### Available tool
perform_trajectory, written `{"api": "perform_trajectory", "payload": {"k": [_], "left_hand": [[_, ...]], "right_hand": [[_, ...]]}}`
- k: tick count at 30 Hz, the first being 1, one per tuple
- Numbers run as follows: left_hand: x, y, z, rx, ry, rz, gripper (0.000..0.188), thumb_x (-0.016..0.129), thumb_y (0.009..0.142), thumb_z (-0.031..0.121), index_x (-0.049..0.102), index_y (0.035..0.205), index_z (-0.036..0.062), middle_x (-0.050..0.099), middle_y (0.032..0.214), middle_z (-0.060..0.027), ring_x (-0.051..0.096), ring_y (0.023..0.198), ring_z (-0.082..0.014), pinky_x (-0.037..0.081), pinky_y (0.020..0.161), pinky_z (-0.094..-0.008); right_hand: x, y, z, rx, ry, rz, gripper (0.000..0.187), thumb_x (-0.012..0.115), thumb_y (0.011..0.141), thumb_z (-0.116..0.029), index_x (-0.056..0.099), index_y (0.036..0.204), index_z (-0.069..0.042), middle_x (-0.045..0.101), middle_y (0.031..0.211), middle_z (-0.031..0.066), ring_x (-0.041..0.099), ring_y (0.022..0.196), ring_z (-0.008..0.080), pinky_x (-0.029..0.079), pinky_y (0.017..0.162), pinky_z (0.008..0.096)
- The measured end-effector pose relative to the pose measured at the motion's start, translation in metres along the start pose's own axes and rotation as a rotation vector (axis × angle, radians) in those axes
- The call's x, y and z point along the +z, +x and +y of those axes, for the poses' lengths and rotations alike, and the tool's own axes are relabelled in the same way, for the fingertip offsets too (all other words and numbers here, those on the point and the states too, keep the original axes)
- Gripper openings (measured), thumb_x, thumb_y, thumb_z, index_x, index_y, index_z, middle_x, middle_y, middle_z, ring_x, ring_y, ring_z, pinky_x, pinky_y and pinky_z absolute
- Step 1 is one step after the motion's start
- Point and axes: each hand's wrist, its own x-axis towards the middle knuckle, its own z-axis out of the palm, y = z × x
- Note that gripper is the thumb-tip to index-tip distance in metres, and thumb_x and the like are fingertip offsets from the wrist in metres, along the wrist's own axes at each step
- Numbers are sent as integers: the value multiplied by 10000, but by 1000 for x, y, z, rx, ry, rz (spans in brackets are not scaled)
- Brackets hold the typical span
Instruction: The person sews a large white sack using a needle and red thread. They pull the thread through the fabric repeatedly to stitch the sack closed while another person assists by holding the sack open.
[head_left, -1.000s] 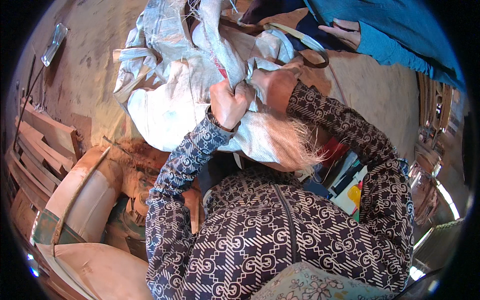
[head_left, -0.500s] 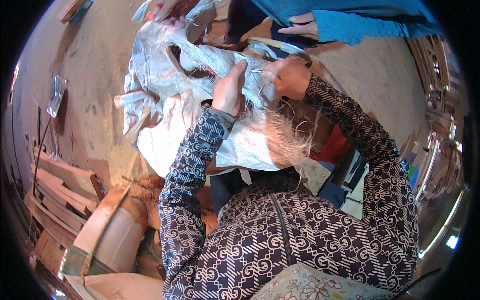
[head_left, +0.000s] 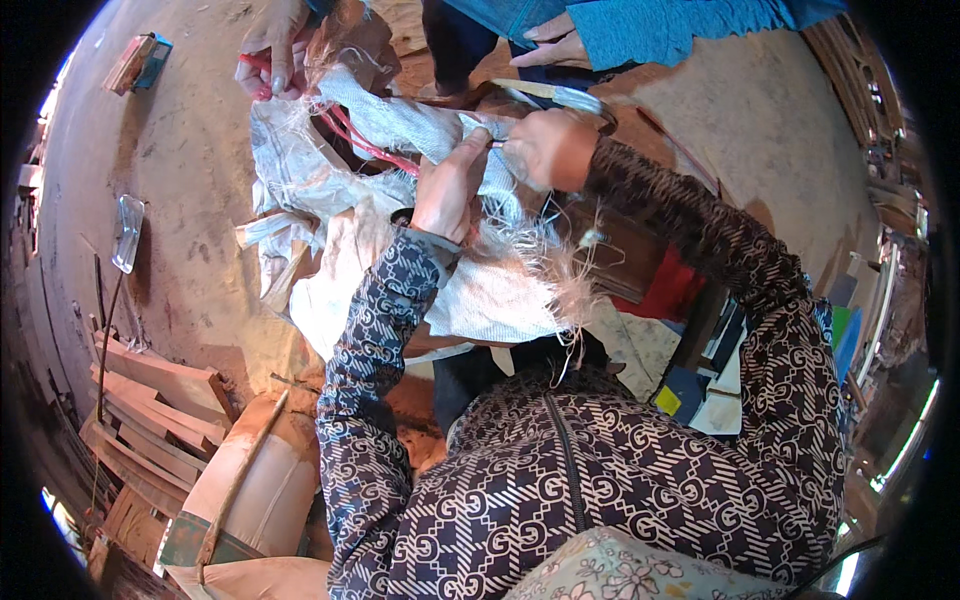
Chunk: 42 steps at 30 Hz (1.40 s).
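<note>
A torn white woven sack (head_left: 480, 300) with frayed edges is spread in front of me. My left hand (head_left: 447, 195) pinches a gathered fold of it, the thumb pointing up and right. My right hand (head_left: 550, 148) is a fist at the fold's right side, slightly blurred. From that fist a thin rod-like tool (head_left: 497, 145) pokes toward my left thumb; its full shape is hidden. Red cord (head_left: 365, 145) runs across the sack from beside my left hand up to a co-worker's hand (head_left: 275, 55), which holds red strands at the upper left.
A co-worker's other hand (head_left: 553, 42) in a blue sleeve rests at the top. Stacked wooden boards (head_left: 160, 395) lie at lower left, near a pale sack with a stick (head_left: 245, 470) across it. A red piece (head_left: 672, 285) and dark boxes sit right of the sack.
The co-worker's left-side hand has come lower into view, and the red cord now shows stretched across the sack. My right fist has moved slightly left, its tool nearer my left thumb.
</note>
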Motion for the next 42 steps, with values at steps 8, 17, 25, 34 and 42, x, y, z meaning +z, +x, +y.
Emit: {"api": "perform_trajectory", "payload": {"k": [8, 17, 25, 34, 42], "left_hand": [[-46, 4, 7, -50, -236, -17, 309, 572, 984, 185, 576, 1213, -22, 636, 1200, -94, 591, 1117, -188, 458, 974, -337], [-46, -10, 10, -74, -288, -10, 340, 549, 1004, 235, 571, 1250, 2, 632, 1250, -89, 601, 1137, -201, 464, 1000, -348], [-54, -23, 17, -69, -288, 31, 344, 562, 1000, 243, 569, 1260, 18, 651, 1221, -93, 623, 1103, -211, 499, 972, -376], [-56, -31, 15, -49, -330, 50, 341, 582, 990, 236, 576, 1252, 18, 640, 1241, -92, 621, 1110, -221, 502, 966, -387], [-64, -40, 13, -96, -294, 86, 357, 597, 978, 250, 583, 1268, 42, 638, 1253, -82, 599, 1152, -233, 479, 991, -447]], "right_hand": [[-7, -36, 1, 57, 256, -53, 344, 497, 957, -291, 675, 818, -31, 648, 710, 150, 637, 657, 295, 475, 618, 411], [-13, -93, -31, 284, 400, -69, 297, 514, 954, -241, 678, 797, -49, 665, 735, 152, 658, 717, 323, 493, 676, 419], [10, -98, -37, 299, 481, -56, 274, 515, 967, -222, 671, 823, -48, 658, 734, 166, 651, 704, 336, 483, 659, 427], [26, -102, -46, 306, 498, -48, 235, 542, 963, -234, 643, 888, -36, 624, 757, 211, 615, 733, 415, 466, 649, 477], [43, -103, -39, 215, 405, 18, 190, 513, 983, -166, 612, 901, -26, 613, 749, 188, 620, 722, 400, 464, 626, 438]]}}
